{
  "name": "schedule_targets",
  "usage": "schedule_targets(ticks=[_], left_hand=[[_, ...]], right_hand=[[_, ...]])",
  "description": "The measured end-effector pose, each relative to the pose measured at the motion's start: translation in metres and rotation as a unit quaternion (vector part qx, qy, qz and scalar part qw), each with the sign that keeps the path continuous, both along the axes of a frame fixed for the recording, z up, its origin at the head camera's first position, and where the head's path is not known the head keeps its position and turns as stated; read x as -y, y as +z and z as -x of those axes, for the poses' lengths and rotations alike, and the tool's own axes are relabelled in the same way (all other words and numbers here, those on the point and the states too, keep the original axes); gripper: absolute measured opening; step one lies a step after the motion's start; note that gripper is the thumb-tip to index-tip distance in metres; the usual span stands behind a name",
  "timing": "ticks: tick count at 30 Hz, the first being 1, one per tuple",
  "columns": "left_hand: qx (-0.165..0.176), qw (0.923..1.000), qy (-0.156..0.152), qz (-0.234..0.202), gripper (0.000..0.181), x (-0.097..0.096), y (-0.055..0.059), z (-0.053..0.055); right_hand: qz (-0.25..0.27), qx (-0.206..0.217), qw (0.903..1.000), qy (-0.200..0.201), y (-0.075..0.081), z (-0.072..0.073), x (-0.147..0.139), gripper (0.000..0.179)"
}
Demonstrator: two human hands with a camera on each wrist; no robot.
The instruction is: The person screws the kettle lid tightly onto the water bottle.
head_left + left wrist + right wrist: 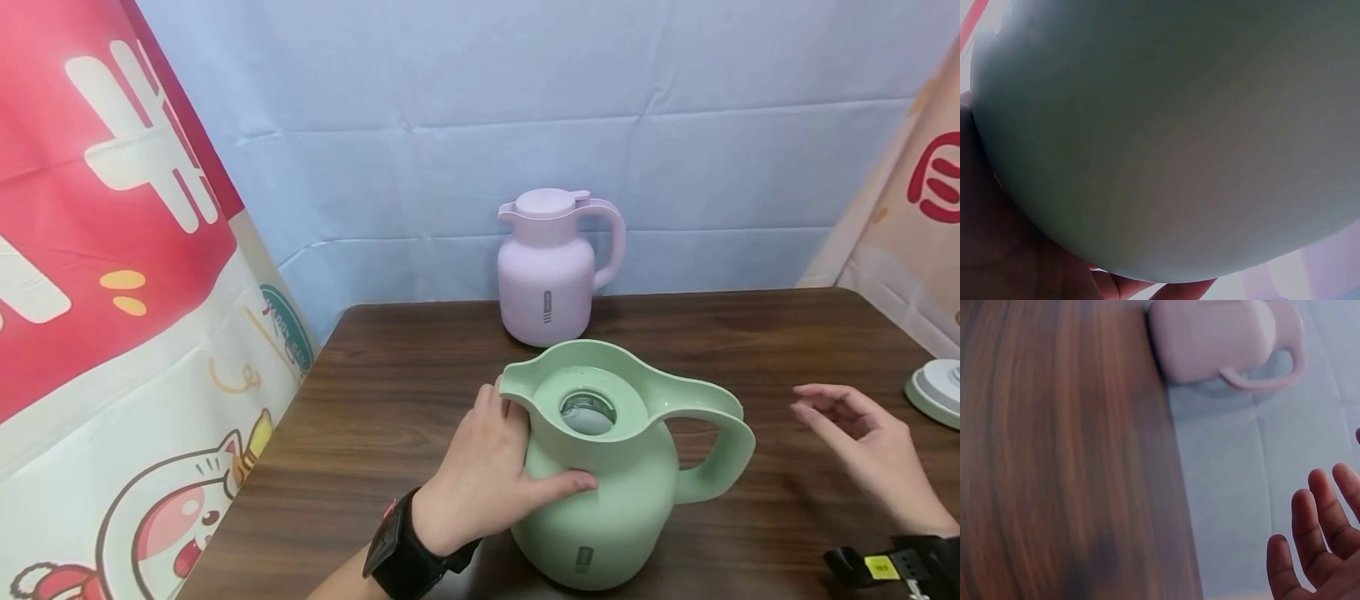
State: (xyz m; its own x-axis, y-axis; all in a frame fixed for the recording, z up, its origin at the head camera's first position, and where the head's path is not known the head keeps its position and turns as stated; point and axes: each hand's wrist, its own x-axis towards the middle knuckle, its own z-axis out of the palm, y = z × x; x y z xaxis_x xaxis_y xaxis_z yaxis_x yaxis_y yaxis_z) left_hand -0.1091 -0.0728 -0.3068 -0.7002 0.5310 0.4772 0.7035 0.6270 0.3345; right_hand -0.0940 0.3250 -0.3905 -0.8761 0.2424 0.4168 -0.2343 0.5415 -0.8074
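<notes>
A light green thermos jug (600,500) stands at the front of the table, its top uncovered, showing a round opening with a glassy inside. My left hand (487,475) grips the jug's left side below the spout, thumb across the front and fingers round the back. In the left wrist view the jug's smooth body (1166,144) fills most of the picture, with fingertips at its lower edge. To the right of the jug's handle (720,458), my right hand (862,442) is held over the table with fingers relaxed and holds nothing.
A lilac thermos jug (546,283) with its lid on stands at the table's back edge, before a pale blue cloth (405,167). At the right edge lies a round green and grey-white lid-like piece (937,392). Printed cloths hang on both sides of the brown table (390,400).
</notes>
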Motion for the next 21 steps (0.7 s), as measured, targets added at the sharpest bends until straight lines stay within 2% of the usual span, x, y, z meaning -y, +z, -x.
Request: schedule_targets(ticks=[11,15,21], left_hand=[[-0.009,0.9999,-0.004,-0.005,0.093,0.000,0.000,0.000],[-0.006,1.0000,-0.003,-0.003,0.094,0.000,0.000,0.000],[-0.009,1.0000,-0.002,0.000,0.093,0.000,0.000,0.000]], right_hand=[[-0.049,-0.013,0.9968,-0.061,-0.022,0.009,-0.033,0.021],[-0.039,-0.018,0.9962,-0.076,-0.027,0.012,-0.041,0.028],[0.017,-0.044,0.9974,-0.056,-0.028,0.014,-0.046,0.040]])
